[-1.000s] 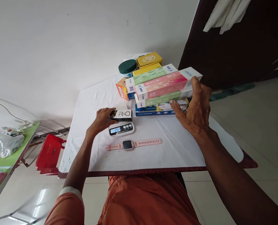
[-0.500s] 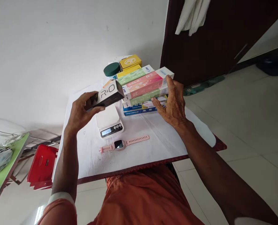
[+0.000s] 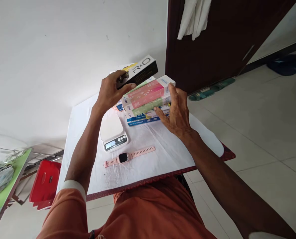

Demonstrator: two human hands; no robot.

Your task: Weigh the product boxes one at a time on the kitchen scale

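My left hand is closed round one end of a black-and-white R&O box, tilted above the back of a stack of cartons. Along the front of that stack lies a long pink carton, with a green carton under it. My right hand grips the right end of these two, fingers at the end face and thumb at the front. Blue cartons form the bottom layer. Left of the stack stands a white kitchen scale with lit digits. A pink-strapped smartwatch lies in front of it.
The white-covered table has a dark red edge. Beyond it rise a white wall and a dark door with a hanging white cloth. A red plastic stool or chair and a green table are at the left. Slippers lie on the floor.
My left hand has carried the R&O box up, back and to the right, from above the scale to over the stack. My right hand stays at the cartons. The scale's digits differ.
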